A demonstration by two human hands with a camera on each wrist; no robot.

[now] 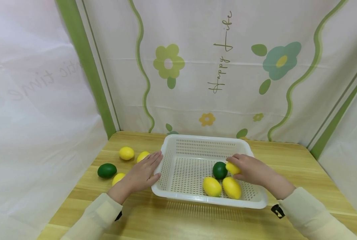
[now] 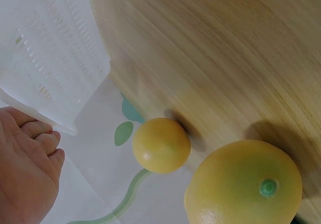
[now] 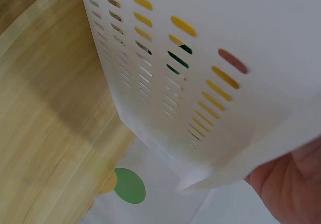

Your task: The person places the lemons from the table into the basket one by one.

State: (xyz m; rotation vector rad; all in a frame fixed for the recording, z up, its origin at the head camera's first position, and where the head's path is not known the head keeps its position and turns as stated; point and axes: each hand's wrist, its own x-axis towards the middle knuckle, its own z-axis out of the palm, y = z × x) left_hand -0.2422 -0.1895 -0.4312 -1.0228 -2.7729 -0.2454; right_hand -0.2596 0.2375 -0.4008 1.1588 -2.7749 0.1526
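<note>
A white slotted plastic basket stands on the wooden table. Inside its right half are two lemons and a dark green oval fruit. My right hand reaches over the right side and grips another lemon just above these. In the right wrist view, the basket wall hides most of that hand. With its fingers nearly straight, my left hand rests against the basket's left rim. The left wrist view shows that hand touching the rim from outside.
Left of the basket, several lemons and a dark green fruit lie on the table. Two lemons show near the left wrist. A printed curtain hangs behind the table and along both sides.
</note>
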